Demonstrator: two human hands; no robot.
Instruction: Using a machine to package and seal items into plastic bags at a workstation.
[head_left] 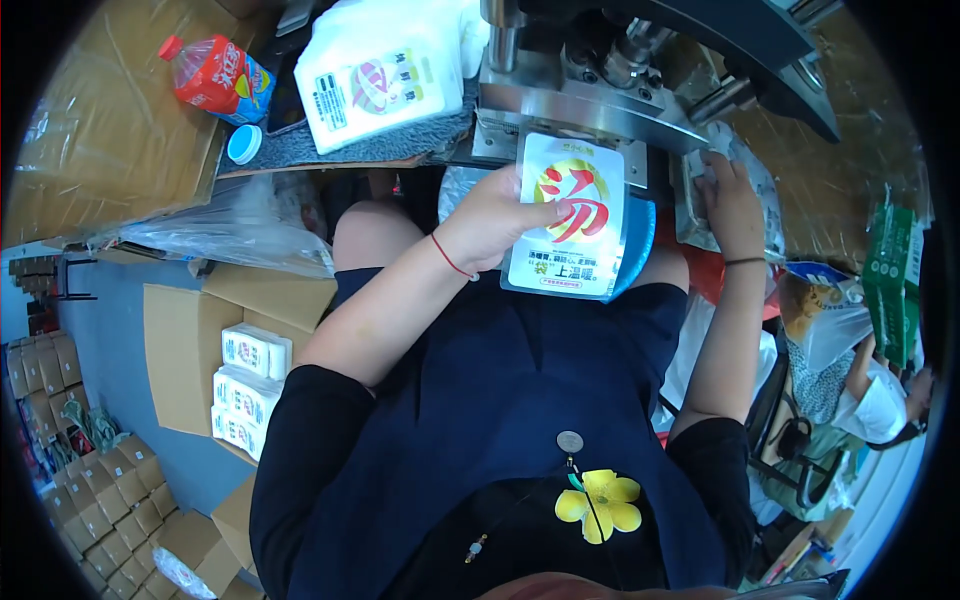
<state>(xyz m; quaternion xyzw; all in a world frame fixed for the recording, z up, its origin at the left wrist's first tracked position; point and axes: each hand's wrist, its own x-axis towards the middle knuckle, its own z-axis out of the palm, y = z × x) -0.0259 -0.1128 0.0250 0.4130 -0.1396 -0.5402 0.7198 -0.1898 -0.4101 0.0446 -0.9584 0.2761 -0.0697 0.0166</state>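
My left hand (490,225) grips a flat white pouch (592,180) with a large red character and a yellow ring, its thumb lying across the front. The pouch's top end sits at the front of a metal press machine (600,112), close under its horizontal bar. Behind the pouch, a blue curved edge (643,250) of something shows. My right hand (735,205) reaches into a clear plastic tray (690,215) to the right of the machine. Its fingers bend down over the tray's contents, and whether they hold anything is hard to make out.
A stack of white printed pouches (385,95) lies left of the machine, near a red drink bottle (215,80) and a blue-and-white cap (244,145). An open carton (180,350) with white packs stands at lower left. Another person (872,405) sits at far right, near a green package (890,285).
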